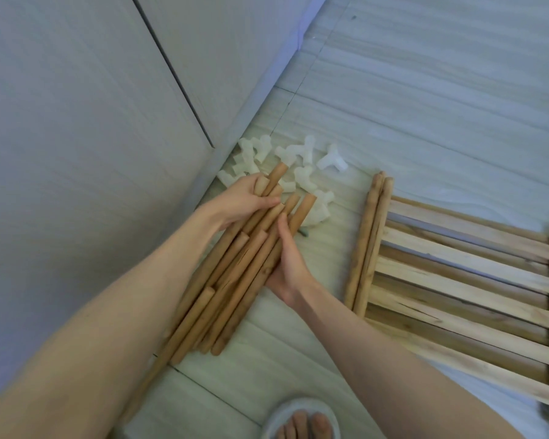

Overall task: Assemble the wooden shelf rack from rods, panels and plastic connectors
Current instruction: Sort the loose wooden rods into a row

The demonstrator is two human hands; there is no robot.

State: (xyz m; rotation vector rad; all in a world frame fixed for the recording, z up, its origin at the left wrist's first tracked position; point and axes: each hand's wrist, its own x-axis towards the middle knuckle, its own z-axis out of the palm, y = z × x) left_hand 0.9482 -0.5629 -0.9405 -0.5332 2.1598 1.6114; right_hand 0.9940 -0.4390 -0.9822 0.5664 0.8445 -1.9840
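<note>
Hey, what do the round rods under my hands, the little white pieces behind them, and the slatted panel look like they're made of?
The rods look like wood, smooth and tan, with faint grain and small cracks. The white connectors look like translucent plastic, milky and slightly glossy. The slatted panel looks like paler, unpainted wood with visible grain streaks; any clear coating can't be told.

A home, by the look of it: pale wood-grain floor tiles [425, 90] meeting a plain wall [76, 122], and a slippered foot [301, 423] below the hands.
</note>
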